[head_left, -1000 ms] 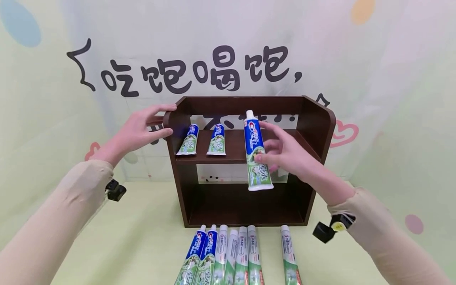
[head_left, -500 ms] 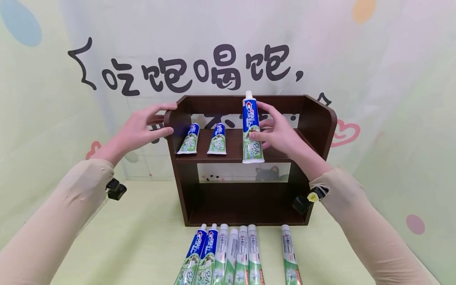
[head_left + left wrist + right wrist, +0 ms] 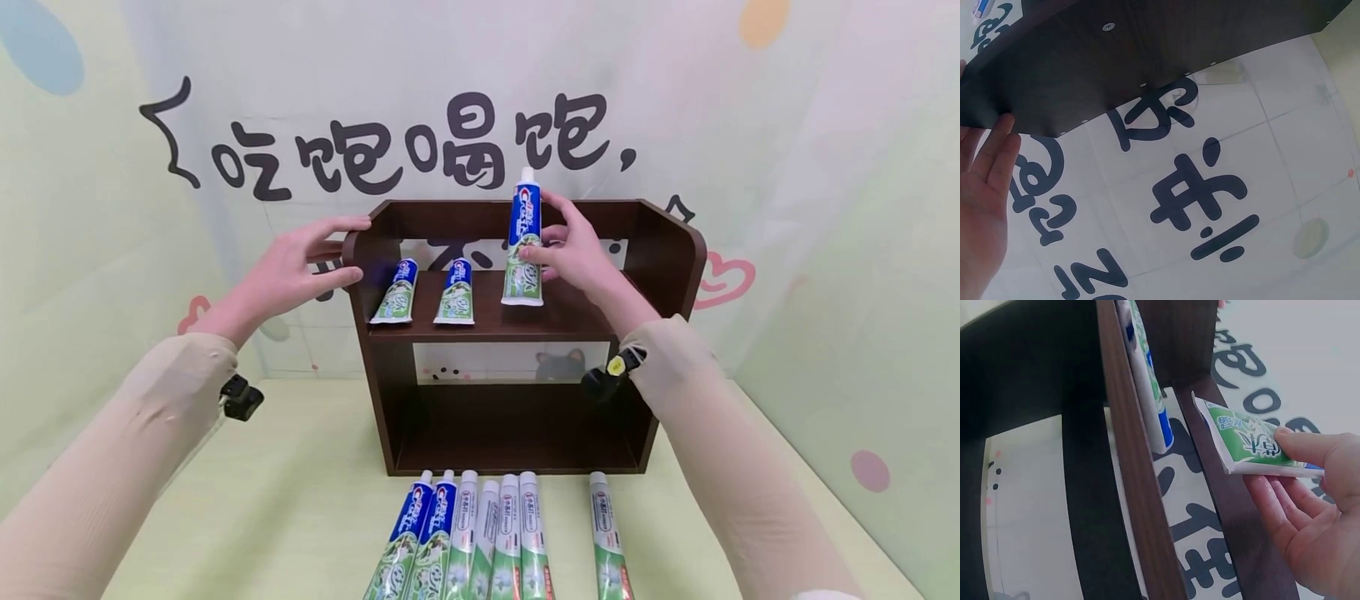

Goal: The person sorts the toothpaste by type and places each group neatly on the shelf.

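In the head view my right hand [image 3: 573, 250] pinches a blue and green Crest toothpaste tube [image 3: 522, 250], cap up, thumb across its front and fingers behind. The tube is in front of the upper part of a dark brown two-tier shelf [image 3: 491, 336]. Its flat crimped end shows in the right wrist view, where the tube [image 3: 1244, 440] is between thumb and fingers. My left hand [image 3: 296, 262] rests with fairly straight fingers against the shelf's left side panel [image 3: 1116, 56]. Two similar tubes, one at far left [image 3: 396, 292] and another beside it [image 3: 455, 293], lean on the upper tier.
On the pale table [image 3: 225, 483] before the shelf lie two more Crest tubes [image 3: 420, 533] beside several white and green tubes [image 3: 508, 537]. A single white and green tube [image 3: 609, 533] lies apart at right. A printed wall sheet [image 3: 480, 50] stands behind.
My right hand has carried the Crest tube upward and slightly left, from in front of the middle board to above the upper tier. The left hand stays at the side panel.
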Tool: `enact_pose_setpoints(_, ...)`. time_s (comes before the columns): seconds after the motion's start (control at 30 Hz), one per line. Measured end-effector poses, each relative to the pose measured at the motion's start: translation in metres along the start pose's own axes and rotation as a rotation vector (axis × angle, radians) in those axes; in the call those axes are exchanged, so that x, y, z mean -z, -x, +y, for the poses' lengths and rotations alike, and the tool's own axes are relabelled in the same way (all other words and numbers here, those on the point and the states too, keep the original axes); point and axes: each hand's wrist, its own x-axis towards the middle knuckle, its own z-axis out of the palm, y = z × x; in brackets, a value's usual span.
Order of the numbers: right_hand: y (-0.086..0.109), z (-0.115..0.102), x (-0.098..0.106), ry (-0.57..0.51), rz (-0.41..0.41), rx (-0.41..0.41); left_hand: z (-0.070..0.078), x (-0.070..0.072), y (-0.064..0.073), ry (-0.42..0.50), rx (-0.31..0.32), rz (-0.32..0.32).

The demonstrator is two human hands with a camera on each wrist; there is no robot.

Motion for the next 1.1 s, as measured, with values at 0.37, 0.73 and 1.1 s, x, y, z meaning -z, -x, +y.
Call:
enact_pose_setpoints(0.37,-0.009,0.008,-0.007,0.003,-0.027,-0.059,-0.001,0.0,0.0,0.002,0.007,0.002)
enact_pose_setpoints(0.73,-0.002,0.021,-0.015,0.101,-0.119,-0.069,0.0,0.0,0.001,-0.003,0.007,0.003)
enact_pose_setpoints(1.1,0.001,0.032,-0.004,0.092,-0.183,-0.113,0.002,0.002,0.001,-0.001,0.0,-0.009)
